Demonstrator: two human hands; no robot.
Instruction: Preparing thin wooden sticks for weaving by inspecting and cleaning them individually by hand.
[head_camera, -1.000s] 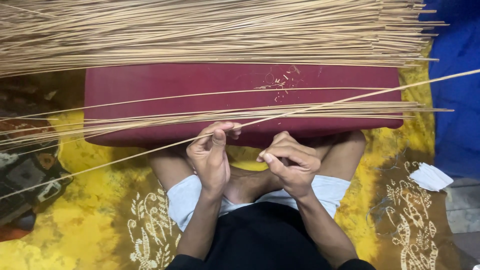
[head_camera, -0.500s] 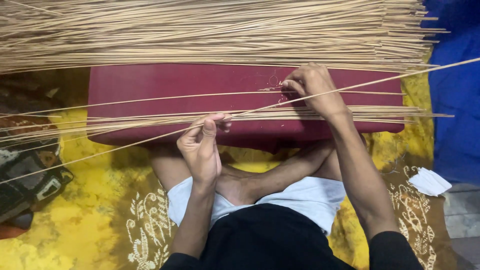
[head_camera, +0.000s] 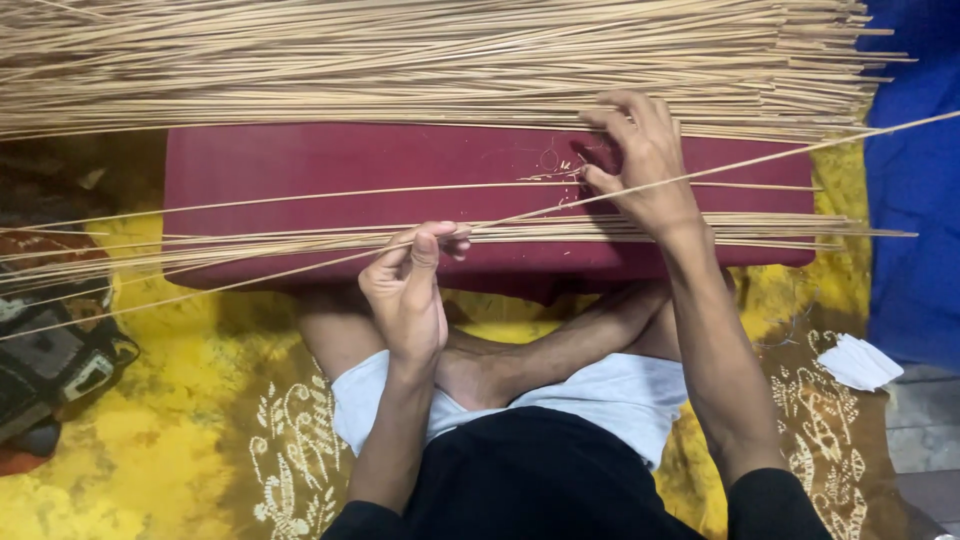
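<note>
In the head view, the left hand (head_camera: 408, 290) pinches one long thin stick (head_camera: 300, 266) between thumb and fingers, and the stick slants up past the right hand (head_camera: 640, 165), whose half-curled fingers rest on it over the maroon board (head_camera: 330, 160). Whether the right hand grips it is unclear; the stick bundle (head_camera: 420, 55) beyond both hands runs out of frame

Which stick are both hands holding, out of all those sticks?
The single thin stick that runs slanted across the red board. The left hand and right hand both pinch it, while the other sticks lie flat in level bundles.
</note>
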